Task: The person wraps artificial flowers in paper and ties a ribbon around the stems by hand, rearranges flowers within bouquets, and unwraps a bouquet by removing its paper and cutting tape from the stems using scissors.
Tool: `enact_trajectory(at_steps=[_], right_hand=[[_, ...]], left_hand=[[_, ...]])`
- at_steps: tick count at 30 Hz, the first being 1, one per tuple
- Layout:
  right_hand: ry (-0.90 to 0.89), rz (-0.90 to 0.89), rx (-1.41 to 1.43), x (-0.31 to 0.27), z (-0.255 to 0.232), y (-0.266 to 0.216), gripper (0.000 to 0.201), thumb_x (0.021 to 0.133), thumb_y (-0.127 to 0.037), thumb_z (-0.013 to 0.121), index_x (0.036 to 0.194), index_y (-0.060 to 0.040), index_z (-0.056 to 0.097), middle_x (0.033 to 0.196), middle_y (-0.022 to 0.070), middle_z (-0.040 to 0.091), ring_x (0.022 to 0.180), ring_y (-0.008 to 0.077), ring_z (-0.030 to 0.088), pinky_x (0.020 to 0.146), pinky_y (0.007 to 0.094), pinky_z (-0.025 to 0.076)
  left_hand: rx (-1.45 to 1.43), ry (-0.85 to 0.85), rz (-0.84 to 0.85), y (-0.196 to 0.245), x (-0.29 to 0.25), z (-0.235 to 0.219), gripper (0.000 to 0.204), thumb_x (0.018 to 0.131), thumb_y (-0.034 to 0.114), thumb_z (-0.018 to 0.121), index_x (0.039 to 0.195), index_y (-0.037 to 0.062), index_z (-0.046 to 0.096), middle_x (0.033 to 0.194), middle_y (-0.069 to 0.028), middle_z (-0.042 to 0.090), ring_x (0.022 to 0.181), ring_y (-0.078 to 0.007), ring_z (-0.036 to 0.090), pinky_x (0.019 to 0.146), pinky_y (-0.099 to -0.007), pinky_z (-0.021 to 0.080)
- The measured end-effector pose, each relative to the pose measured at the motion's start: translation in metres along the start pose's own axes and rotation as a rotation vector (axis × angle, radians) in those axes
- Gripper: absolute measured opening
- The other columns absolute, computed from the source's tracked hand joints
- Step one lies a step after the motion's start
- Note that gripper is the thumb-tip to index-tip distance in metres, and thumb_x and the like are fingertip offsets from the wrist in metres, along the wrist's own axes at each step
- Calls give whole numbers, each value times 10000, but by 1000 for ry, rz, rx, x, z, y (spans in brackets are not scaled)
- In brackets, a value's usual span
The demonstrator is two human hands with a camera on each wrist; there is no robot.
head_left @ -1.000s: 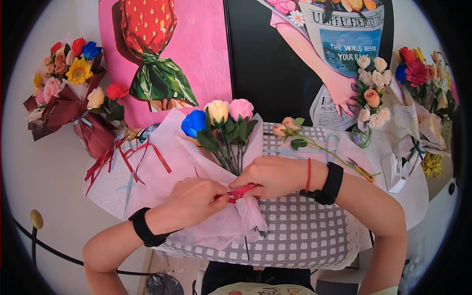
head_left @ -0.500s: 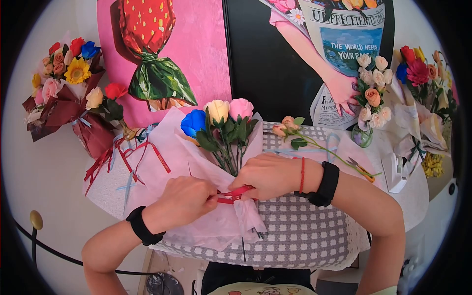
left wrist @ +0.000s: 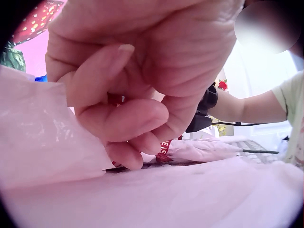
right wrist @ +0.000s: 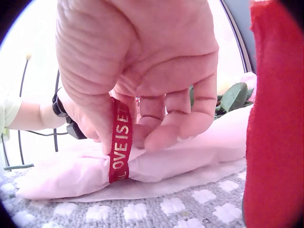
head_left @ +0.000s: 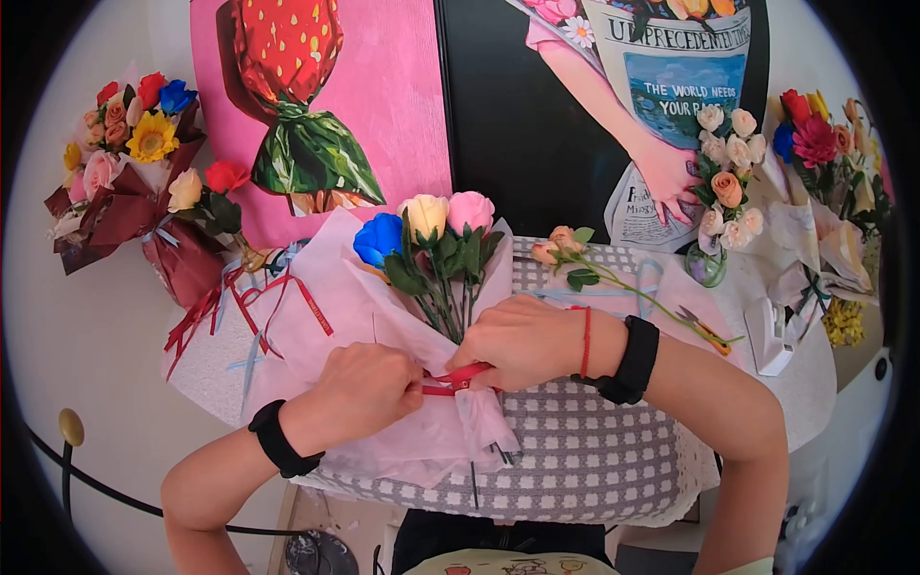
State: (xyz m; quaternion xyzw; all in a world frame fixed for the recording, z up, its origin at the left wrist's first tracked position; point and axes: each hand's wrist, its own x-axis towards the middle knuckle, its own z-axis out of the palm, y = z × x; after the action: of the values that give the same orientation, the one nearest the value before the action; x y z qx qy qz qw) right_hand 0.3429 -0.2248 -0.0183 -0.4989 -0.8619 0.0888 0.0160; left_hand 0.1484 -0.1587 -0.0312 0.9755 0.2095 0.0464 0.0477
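Observation:
A bouquet in pale pink wrapping paper (head_left: pixel 331 278) lies on the table, with a blue rose (head_left: pixel 379 240), a cream rose (head_left: pixel 423 218) and a pink rose (head_left: pixel 471 213) at its top. Round the gathered paper over the stems runs a red ribbon (right wrist: pixel 119 142) with pale lettering. My left hand (head_left: pixel 367 391) grips one side of this ribbon in curled fingers, left of the gather. Right at the gather, my right hand (head_left: pixel 517 345) pinches the ribbon between thumb and fingers. Green stem ends stick out below the paper.
A grey-and-white checked cloth (head_left: pixel 594 450) covers the table's middle. On the right lie a single peach rose stem (head_left: pixel 623 286), scissors (head_left: pixel 704 331) and a white device (head_left: pixel 767 335). Loose red ribbons (head_left: pixel 230 307) lie left. A wrapped bouquet (head_left: pixel 177 244) and a small glass vase (head_left: pixel 706 265) stand behind.
My left hand has moved slightly left, away from the right hand, and the red ribbon now stretches straight between them. The right hand has shifted a little left; the bouquet stays almost in place.

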Motion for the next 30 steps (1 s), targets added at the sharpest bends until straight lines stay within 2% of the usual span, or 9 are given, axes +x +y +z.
enact_trajectory(at_steps=[14,16,17,19,22,23,25,28,30], right_hand=[[5,22,-37,4,-1,-4,132,725,-199,623,835,-130,651,642,131,590,653,321,586,558,417,423],[-19,24,-12,5,-1,-3,134,723,-200,627,836,-130,651,639,130,589,656,318,586,563,415,423],[-18,24,-12,4,-1,-2,134,723,-200,627,836,-130,651,639,130,589,656,318,586,563,415,423],[-6,7,31,4,1,1,150,723,-224,640,831,-120,649,634,130,588,654,315,587,556,405,424],[-29,36,93,2,1,3,183,731,-267,645,829,-113,647,629,125,588,644,310,585,549,389,425],[-28,39,90,1,0,2,183,731,-267,645,829,-113,647,629,125,588,644,310,585,549,389,425],[-70,84,7,2,-3,1,213,761,-312,630,840,-115,648,619,108,587,630,293,584,547,377,427],[0,63,160,2,4,5,272,747,-345,614,710,-76,632,581,99,582,629,287,596,555,395,439],[85,25,199,3,10,7,292,766,-362,595,711,-78,632,591,94,586,635,284,596,561,393,440]], left_hand=[[3,-19,-54,-7,2,-10,100,677,122,578,698,30,611,689,-105,586,650,-286,582,542,-375,441],[-382,15,-2,-13,5,-10,126,714,138,585,718,20,629,681,-127,590,651,-286,587,578,-375,449],[-381,15,-2,-13,5,-11,126,714,138,585,718,20,629,681,-127,590,651,-286,587,578,-375,449],[-661,-64,1,-9,8,-13,104,777,74,581,719,-13,582,724,-58,538,668,-150,503,604,-258,388],[-704,11,72,-1,14,-13,143,768,128,602,749,-13,599,689,-110,530,637,-220,526,604,-341,415],[-704,12,76,1,17,-15,143,768,128,602,749,-13,599,689,-110,530,637,-220,526,604,-341,415],[-656,-5,95,4,24,-23,134,796,124,612,705,25,605,762,-36,523,766,-133,477,686,-259,372],[-555,90,163,5,34,-24,135,793,137,624,719,26,606,804,-38,523,819,-141,468,734,-268,364],[-569,117,163,7,39,-21,140,792,151,632,730,28,607,823,-37,522,832,-140,463,747,-266,361]])
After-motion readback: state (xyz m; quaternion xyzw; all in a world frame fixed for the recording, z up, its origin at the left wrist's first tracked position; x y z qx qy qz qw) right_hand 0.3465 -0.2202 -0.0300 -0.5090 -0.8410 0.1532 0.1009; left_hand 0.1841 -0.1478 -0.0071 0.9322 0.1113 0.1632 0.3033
